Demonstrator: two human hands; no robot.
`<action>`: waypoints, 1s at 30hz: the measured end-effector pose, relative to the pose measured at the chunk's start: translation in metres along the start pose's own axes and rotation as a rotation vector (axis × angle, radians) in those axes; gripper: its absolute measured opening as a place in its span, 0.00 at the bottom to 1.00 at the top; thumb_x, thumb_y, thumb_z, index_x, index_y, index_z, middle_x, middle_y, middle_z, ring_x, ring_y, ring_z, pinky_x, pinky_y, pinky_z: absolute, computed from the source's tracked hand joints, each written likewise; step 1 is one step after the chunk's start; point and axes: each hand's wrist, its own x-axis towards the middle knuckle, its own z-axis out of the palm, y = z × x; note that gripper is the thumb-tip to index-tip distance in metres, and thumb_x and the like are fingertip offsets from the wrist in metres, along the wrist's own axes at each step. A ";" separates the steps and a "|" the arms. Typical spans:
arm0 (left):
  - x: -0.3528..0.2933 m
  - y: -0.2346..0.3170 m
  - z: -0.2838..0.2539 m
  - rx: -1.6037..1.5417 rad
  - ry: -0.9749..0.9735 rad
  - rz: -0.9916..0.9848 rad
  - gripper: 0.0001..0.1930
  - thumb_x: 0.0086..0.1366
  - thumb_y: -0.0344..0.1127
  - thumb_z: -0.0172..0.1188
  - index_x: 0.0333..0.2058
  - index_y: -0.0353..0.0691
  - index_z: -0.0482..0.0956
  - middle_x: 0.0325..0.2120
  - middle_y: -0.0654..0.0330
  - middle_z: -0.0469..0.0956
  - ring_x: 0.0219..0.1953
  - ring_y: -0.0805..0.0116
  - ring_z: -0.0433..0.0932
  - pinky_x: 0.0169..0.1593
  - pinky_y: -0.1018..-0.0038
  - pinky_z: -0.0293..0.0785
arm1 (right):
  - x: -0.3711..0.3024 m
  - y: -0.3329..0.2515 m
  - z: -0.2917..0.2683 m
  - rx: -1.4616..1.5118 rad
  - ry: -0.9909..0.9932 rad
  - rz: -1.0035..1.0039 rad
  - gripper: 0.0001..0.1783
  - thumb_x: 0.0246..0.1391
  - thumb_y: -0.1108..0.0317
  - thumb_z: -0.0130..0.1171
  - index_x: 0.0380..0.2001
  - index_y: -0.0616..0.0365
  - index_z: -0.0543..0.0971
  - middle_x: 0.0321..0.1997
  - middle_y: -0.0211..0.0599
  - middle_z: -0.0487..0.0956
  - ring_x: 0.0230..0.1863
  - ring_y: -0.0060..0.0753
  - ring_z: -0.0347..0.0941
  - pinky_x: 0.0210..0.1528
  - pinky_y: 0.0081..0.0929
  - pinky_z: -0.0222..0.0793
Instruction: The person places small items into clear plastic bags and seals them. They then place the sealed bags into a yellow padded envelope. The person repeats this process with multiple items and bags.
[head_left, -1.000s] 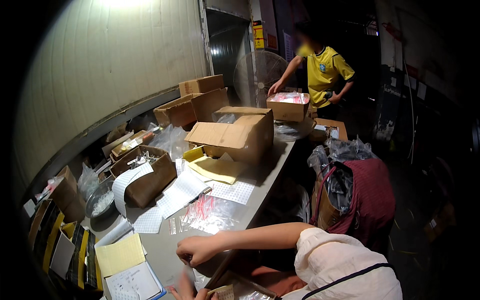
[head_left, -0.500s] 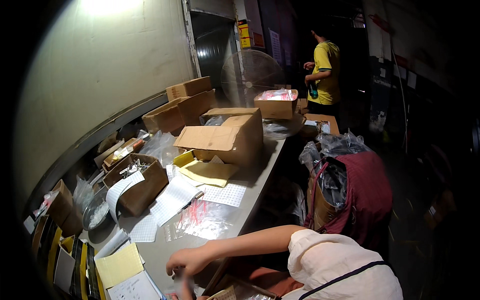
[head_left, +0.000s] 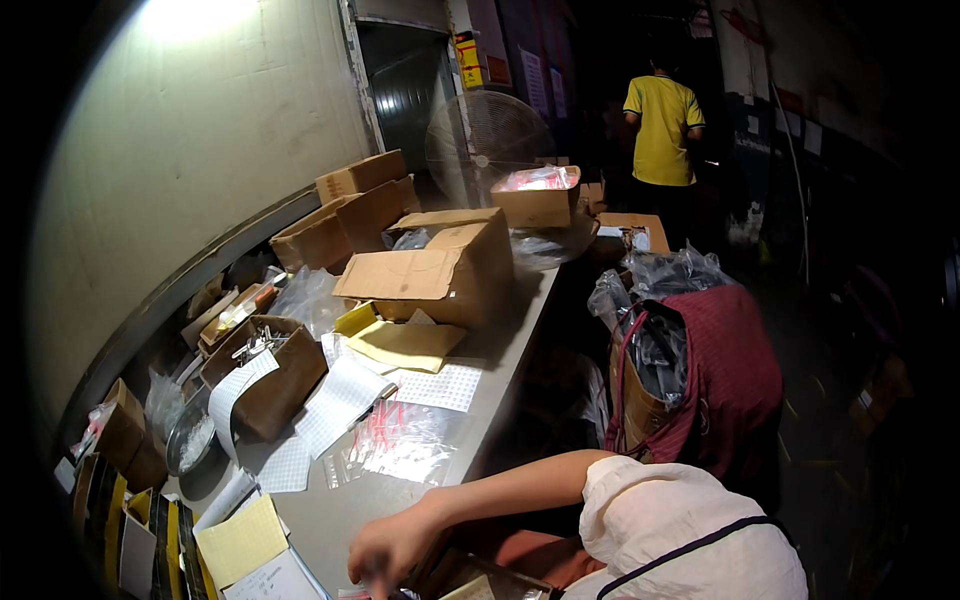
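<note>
Right hand hangs low over the desk at the frame's bottom edge, fingers curled down; whether it grips anything, I cannot tell. Clear zip bags lie just beyond it, yellow notepad off to its left.

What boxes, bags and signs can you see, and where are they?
Open brown cardboard box: middle of the table.
Small box: far end, pink-and-clear packets on top.
Clear zip bags: flat, near the right hand.
Yellow sign: on the doorway post.
</note>
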 end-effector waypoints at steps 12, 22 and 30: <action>-0.030 0.004 -0.007 -0.099 -0.287 -0.045 0.08 0.68 0.34 0.69 0.41 0.35 0.86 0.68 0.27 0.69 0.68 0.37 0.72 0.70 0.50 0.67 | -0.052 -0.037 0.044 -0.019 0.158 -0.068 0.20 0.56 0.71 0.66 0.53 0.63 0.83 0.47 0.52 0.85 0.48 0.52 0.82 0.50 0.46 0.78; -0.013 0.033 0.005 -0.297 -0.193 -0.279 0.09 0.68 0.35 0.69 0.41 0.35 0.86 0.67 0.29 0.70 0.68 0.36 0.72 0.70 0.48 0.66 | -0.083 -0.025 0.075 -0.148 0.304 -0.246 0.18 0.61 0.65 0.67 0.52 0.61 0.84 0.45 0.50 0.86 0.45 0.55 0.83 0.46 0.46 0.80; -0.015 0.037 0.006 -0.398 -0.163 -0.382 0.10 0.68 0.35 0.69 0.42 0.34 0.86 0.67 0.30 0.71 0.69 0.35 0.71 0.71 0.47 0.66 | -0.089 -0.052 0.080 0.026 0.252 -0.141 0.26 0.59 0.61 0.67 0.60 0.55 0.81 0.47 0.48 0.87 0.44 0.55 0.84 0.43 0.46 0.79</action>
